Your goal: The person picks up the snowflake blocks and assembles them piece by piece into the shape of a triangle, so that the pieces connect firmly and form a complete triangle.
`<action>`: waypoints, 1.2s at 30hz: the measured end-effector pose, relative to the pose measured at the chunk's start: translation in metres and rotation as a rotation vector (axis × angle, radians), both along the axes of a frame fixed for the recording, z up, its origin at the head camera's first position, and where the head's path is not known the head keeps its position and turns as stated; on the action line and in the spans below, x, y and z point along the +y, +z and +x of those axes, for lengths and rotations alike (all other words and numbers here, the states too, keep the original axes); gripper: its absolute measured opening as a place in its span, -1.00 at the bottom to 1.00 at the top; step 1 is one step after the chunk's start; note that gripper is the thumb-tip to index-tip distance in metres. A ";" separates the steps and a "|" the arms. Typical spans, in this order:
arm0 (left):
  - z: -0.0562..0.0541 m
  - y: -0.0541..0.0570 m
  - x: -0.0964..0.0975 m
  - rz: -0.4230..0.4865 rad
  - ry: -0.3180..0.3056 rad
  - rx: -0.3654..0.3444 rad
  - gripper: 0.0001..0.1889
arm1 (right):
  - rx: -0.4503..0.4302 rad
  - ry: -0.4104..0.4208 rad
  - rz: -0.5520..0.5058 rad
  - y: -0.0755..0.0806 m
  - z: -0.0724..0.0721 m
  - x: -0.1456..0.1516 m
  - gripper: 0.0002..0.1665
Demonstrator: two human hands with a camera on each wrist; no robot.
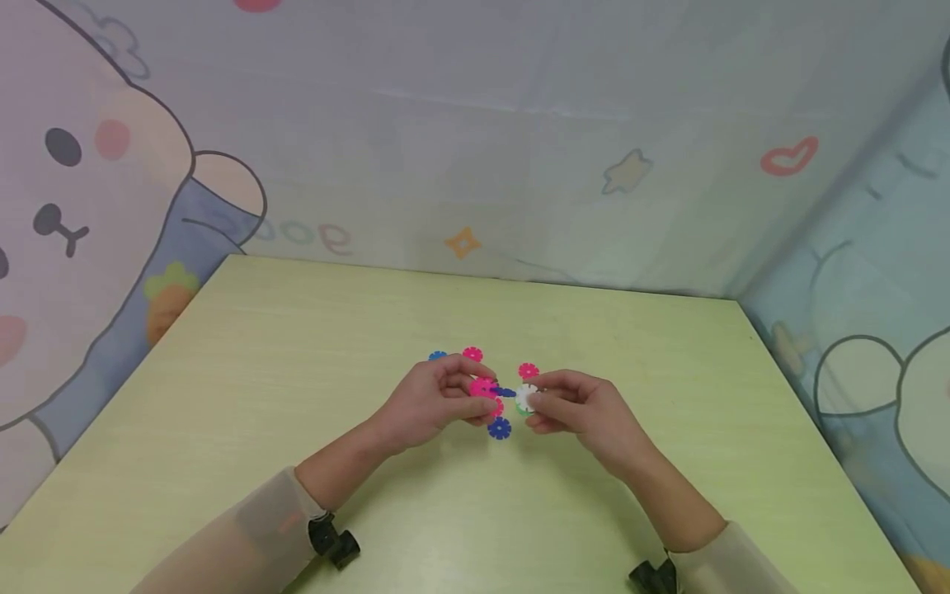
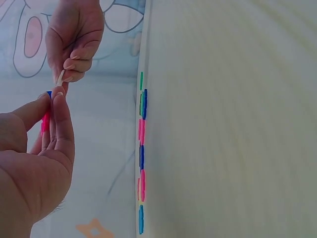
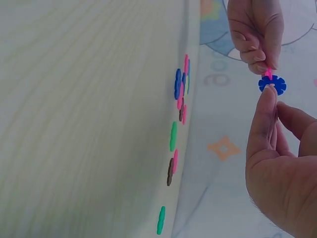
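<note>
My left hand (image 1: 426,404) pinches a pink notched plastic disc (image 1: 482,386) between thumb and fingers. A dark blue notched disc (image 3: 278,85) joins the pink one at an angle and points toward the right hand. Opposite it, my right hand (image 1: 590,408) pinches a white notched disc (image 1: 524,399), its thumb across the face. The white disc's edge meets the blue disc's side in the head view. In the right wrist view my right fingertips overlap the blue disc and mostly hide the white one. Both hands are raised above the table.
Several loose notched discs lie flat on the pale table (image 1: 356,330), partly behind the hands: a light blue disc (image 1: 438,355), a red-pink disc (image 1: 472,354), another pink disc (image 1: 529,370), a dark blue one (image 1: 500,428) and a green disc (image 3: 173,136). A printed cloth backdrop (image 1: 445,165) stands behind.
</note>
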State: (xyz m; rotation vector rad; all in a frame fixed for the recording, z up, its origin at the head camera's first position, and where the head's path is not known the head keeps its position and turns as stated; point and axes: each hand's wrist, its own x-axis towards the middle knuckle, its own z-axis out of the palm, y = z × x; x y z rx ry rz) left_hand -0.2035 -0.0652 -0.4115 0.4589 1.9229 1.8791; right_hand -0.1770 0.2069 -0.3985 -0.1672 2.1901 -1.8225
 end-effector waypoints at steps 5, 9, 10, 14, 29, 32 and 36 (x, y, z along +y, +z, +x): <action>0.000 -0.001 0.000 0.005 0.005 -0.005 -0.57 | 0.005 -0.004 0.002 0.001 -0.001 -0.001 -0.54; 0.000 -0.001 0.001 -0.006 0.011 0.003 -0.59 | -0.005 -0.006 -0.005 0.001 -0.001 -0.003 -0.55; 0.000 -0.001 0.001 -0.011 0.015 0.006 -0.60 | -0.006 -0.006 -0.007 0.001 -0.001 -0.004 -0.55; 0.001 0.000 0.002 -0.029 0.033 0.014 -0.63 | -0.006 -0.004 -0.010 0.000 -0.001 -0.006 -0.55; 0.003 0.000 0.000 -0.076 0.036 0.044 -0.66 | -0.015 -0.078 0.027 0.003 0.002 -0.023 -0.59; 0.003 0.000 0.001 -0.076 0.028 0.038 -0.66 | -0.005 -0.084 0.038 0.004 0.002 -0.026 -0.58; 0.004 0.000 0.001 -0.055 0.023 0.029 -0.62 | -0.001 -0.088 0.029 0.008 0.002 -0.027 -0.59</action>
